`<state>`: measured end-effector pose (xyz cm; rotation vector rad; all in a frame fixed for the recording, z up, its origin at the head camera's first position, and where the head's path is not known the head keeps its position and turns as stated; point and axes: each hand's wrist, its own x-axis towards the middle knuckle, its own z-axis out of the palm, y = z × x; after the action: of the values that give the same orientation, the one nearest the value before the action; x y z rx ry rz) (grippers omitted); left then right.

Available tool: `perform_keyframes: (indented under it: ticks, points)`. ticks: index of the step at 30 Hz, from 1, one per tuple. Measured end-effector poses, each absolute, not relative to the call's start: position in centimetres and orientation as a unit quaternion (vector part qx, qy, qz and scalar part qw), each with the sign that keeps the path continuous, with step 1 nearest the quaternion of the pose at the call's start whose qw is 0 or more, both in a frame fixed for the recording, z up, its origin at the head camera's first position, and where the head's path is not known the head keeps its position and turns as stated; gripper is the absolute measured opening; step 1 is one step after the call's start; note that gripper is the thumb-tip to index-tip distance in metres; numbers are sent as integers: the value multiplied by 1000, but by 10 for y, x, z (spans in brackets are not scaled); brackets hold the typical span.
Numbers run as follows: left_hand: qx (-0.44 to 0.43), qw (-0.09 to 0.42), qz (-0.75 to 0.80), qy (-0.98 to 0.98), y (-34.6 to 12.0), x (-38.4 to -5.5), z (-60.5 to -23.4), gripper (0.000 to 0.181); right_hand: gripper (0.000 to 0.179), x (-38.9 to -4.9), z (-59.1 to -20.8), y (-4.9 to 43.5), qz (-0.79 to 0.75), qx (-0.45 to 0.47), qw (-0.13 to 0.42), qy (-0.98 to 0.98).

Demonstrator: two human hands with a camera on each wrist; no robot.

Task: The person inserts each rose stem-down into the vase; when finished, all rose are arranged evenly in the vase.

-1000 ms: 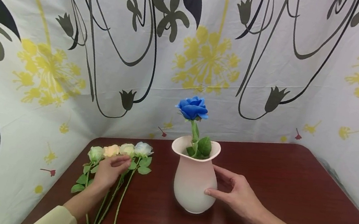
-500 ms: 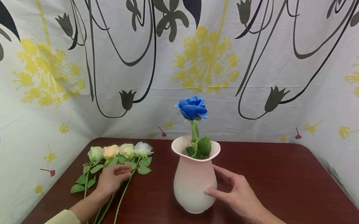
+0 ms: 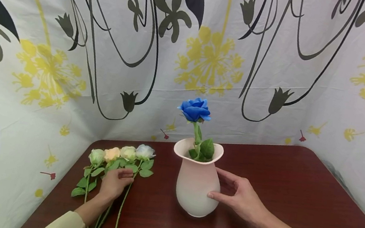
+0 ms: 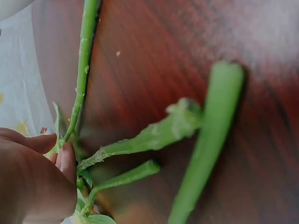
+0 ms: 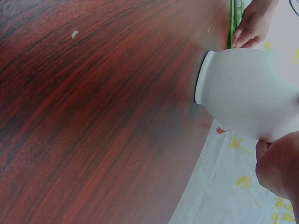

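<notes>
One pink-and-white vase (image 3: 197, 190), upright on a dark red-brown table (image 3: 272, 169), held at its right side between the thumb and fingers of the right hand (image 3: 244, 198). One blue rose (image 3: 195, 110), standing in it. Four pale roses (image 3: 112, 154), lying side by side left of the vase. One left hand (image 3: 114, 184), apart from the right, fingertips at the stem of the rightmost, pale blue; whether they pinch it cannot be told. One flower-printed cloth (image 3: 167, 69), behind.

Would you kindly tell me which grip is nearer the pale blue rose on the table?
Left: the left grip is at the stem of the pale blue rose; the right grip is farther off, on the vase.
</notes>
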<state>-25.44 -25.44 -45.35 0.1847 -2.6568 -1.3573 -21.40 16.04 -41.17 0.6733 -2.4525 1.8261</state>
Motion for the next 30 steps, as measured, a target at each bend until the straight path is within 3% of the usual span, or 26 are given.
perform_keyframes:
  ticks: [30]
  points:
    - [25,28,-413,-910,-252,-267,-441,15,77,-214,-410,161,578,218,5,-786]
